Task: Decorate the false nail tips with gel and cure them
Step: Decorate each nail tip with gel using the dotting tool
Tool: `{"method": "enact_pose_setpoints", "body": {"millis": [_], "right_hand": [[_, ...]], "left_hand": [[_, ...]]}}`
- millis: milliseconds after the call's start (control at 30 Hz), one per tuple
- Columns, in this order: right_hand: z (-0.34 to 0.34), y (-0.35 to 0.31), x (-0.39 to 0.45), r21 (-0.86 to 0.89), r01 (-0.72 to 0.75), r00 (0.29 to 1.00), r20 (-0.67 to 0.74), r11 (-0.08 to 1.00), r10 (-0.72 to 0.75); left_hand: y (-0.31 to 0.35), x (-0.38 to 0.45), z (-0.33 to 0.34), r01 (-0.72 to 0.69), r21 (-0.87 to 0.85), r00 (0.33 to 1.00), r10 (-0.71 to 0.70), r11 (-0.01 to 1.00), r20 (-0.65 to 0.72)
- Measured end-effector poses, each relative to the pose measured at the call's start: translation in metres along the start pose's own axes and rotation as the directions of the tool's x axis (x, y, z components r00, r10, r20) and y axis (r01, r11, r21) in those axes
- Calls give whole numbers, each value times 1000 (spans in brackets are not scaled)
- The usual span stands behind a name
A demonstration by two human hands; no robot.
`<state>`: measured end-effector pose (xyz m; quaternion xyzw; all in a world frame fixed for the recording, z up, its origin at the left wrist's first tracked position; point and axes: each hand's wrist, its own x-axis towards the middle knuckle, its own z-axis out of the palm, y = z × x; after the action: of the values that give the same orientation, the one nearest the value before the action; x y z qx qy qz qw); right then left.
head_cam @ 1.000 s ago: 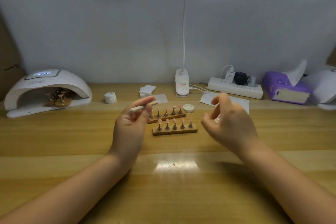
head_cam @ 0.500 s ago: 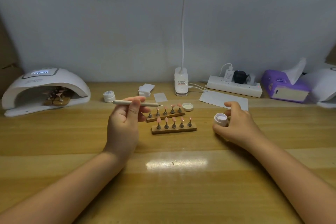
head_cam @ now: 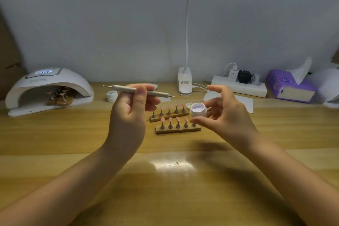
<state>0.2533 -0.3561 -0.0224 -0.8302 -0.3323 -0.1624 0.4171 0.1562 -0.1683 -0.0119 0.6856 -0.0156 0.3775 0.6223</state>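
Note:
My left hand [head_cam: 131, 113] pinches a slim beige dotting pen [head_cam: 128, 89], held level with its metal tip pointing right. An open white gel pot [head_cam: 198, 109] with pale lilac gel is held in my right hand [head_cam: 226, 115], lifted above the table. Between and behind the hands stand two wooden holders: the far one [head_cam: 168, 117] and the near one [head_cam: 177, 130], each carrying several pink nail tips on metal stems. The pot's lid [head_cam: 189, 105] lies just behind the far holder. At far left a white curing lamp [head_cam: 47, 90] is lit, with more nail stands inside.
A second white gel pot [head_cam: 111, 96] sits left of the pen. A desk lamp base [head_cam: 185, 83], a power strip [head_cam: 239, 85], paper sheets [head_cam: 244, 102] and a purple tissue box [head_cam: 291, 86] line the back of the wooden table [head_cam: 165, 180].
My right hand has lifted the open gel pot off the table and brought it up toward the pen. My left hand raised the pen slightly, still level.

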Motion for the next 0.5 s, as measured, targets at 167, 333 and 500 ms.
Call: {"method": "enact_pose_setpoints", "body": {"millis": [167,333,500], "right_hand": [[1,-25,-6,69,101,994,27,993,-103],[1,-39,-10,91,148,989,-5,985,-149],[2,-46,-13,85,155,988,-9,984,-155]], "left_hand": [[26,-1,0,-121,82,987,111,989,120],[40,-2,0,-180,215,972,139,960,190],[39,-7,2,-253,358,954,170,899,247]]}}
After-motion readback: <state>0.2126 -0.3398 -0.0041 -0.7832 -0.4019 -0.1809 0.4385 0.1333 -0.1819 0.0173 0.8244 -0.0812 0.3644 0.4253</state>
